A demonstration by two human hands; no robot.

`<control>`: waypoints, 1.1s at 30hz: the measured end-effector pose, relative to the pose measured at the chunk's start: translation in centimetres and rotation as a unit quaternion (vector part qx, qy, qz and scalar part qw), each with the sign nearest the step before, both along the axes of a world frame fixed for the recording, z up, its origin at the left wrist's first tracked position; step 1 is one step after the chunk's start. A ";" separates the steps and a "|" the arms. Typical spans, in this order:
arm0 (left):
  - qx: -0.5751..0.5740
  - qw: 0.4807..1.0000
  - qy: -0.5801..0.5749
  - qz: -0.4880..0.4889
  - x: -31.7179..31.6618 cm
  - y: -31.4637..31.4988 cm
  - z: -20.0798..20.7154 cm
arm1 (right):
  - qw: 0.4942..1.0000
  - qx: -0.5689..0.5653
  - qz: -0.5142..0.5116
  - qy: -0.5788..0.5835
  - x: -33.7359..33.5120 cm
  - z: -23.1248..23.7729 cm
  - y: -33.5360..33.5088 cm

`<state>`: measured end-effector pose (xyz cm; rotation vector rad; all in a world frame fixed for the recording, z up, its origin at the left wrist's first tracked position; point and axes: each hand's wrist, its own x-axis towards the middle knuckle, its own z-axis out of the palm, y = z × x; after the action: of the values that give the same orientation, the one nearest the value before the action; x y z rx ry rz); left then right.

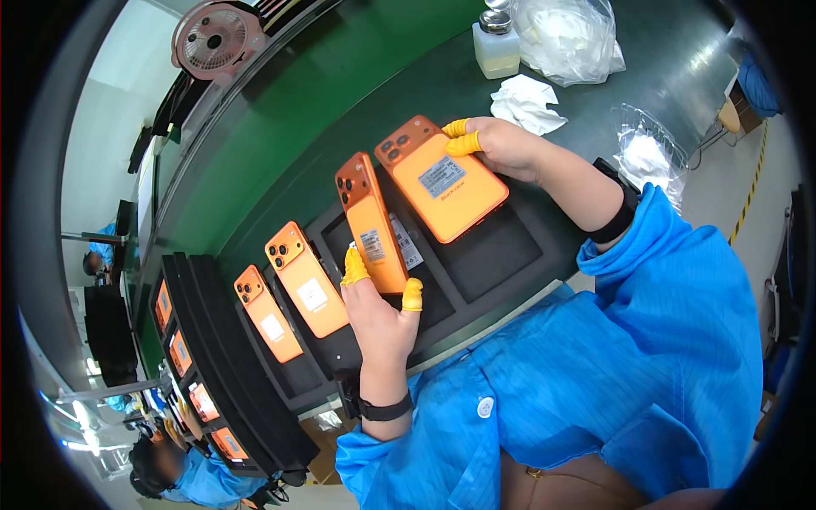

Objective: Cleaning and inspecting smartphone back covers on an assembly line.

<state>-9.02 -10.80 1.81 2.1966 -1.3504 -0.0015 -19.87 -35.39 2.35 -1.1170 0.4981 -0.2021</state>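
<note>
My left hand [380, 319], in yellow finger cots, is closed around the lower edges of an orange phone [380, 228]. That phone is tilted, camera end up, with a label on its back. A second label sheet or labelled thing, partly hidden, lies behind it. My right hand [508, 149], also in finger cots, pinches the upper right edge of another orange phone [455, 191], held over the tray with its labelled back up. Two more orange phones, one nearer [308, 285] and one farther left [267, 316], rest in the black foam tray [484, 265], each with a white label.
Stacked black trays [242, 374] holding phones stand at the left. Toward the back right are a pump bottle [496, 47], a bag of white wipes [565, 38], a crumpled wipe [525, 104] and a wire basket [646, 153]. A pink fan [214, 41] and another person [191, 472] appear at left.
</note>
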 end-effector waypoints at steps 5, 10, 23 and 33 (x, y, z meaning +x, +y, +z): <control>0.074 0.994 -0.066 0.042 -1.1 -0.5 0.6 | 0.998 -0.043 -0.003 0.040 0.2 1.6 0.9; 0.057 0.990 -0.122 0.043 -1.0 -0.4 -0.4 | 0.985 -0.157 -0.006 0.072 -0.1 1.3 1.1; 0.129 0.979 -0.138 0.074 1.1 -2.8 1.4 | 0.644 -0.733 -0.073 0.209 -1.5 1.4 3.6; 0.099 0.983 0.034 0.150 3.5 -3.1 1.0 | 0.610 -0.773 -0.026 0.174 -0.7 1.0 5.4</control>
<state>-5.56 -13.93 2.82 2.5243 -1.0070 -0.1006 -20.60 -29.97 3.33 -2.9213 0.6845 -0.5105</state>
